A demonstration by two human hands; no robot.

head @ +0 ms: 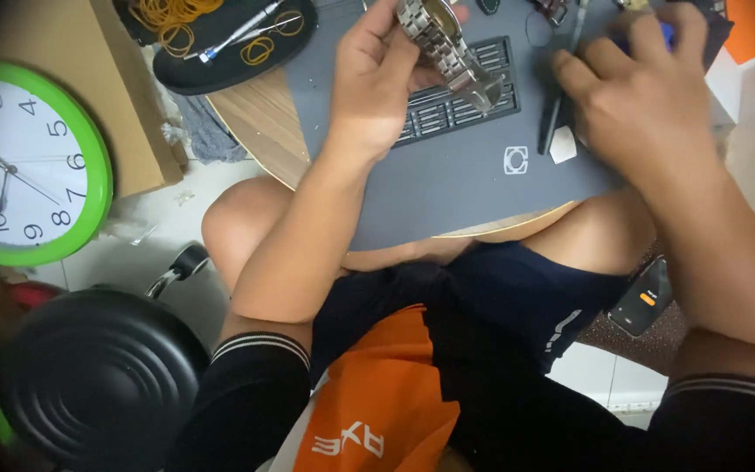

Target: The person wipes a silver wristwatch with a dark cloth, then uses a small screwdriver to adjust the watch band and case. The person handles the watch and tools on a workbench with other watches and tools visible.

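Pale floor tiles lie under a small round wooden table, and most of its top is covered by a dark grey work mat with a ribbed grid of slots at its far side. Left of the table, a wall clock with a bright green rim lies face up, and a black stool seat sits nearer the viewer. On the far left of the table a black oval tray holds rubber bands and a thin screwdriver; a phone rests by the person's right thigh. Over the far middle of the mat, the left hand has its fingers curled and pinched around a metal wristwatch, whose steel bracelet hangs toward the grid. The right hand is bunched, fingers pressed together around a tool with a blue handle; how its fingertips grip cannot be told. For a steady job, I would judge the watch best kept low over the mat, held firmly by its case, so any small part drops onto the mat rather than the floor.
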